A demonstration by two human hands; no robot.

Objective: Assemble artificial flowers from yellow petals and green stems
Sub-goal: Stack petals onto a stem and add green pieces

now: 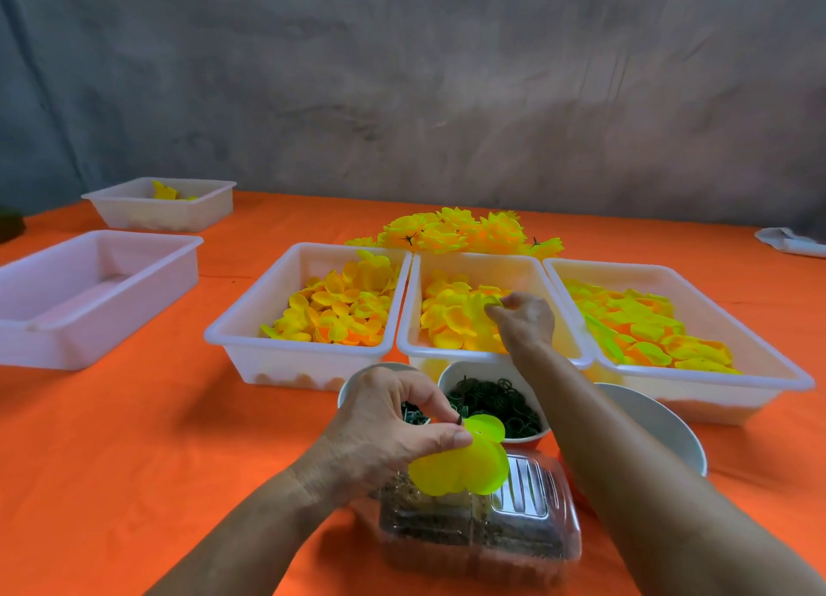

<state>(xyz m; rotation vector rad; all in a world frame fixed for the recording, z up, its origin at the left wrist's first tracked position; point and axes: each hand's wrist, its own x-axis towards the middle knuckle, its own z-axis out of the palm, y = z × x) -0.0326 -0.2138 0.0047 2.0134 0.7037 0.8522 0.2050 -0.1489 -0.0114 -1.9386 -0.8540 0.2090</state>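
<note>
Yellow petal piece, threaded on a dark green stem tip: pinched by thumb and fingers of the left hand, above a clear lidded container on the orange desk. Right hand: fingertips pinching a petal in the middle tray of loose petals. Flanking trays left and right, likewise filled. Bowl of green rings just beside the left hand. Finished flowers heaped behind the trays.
</note>
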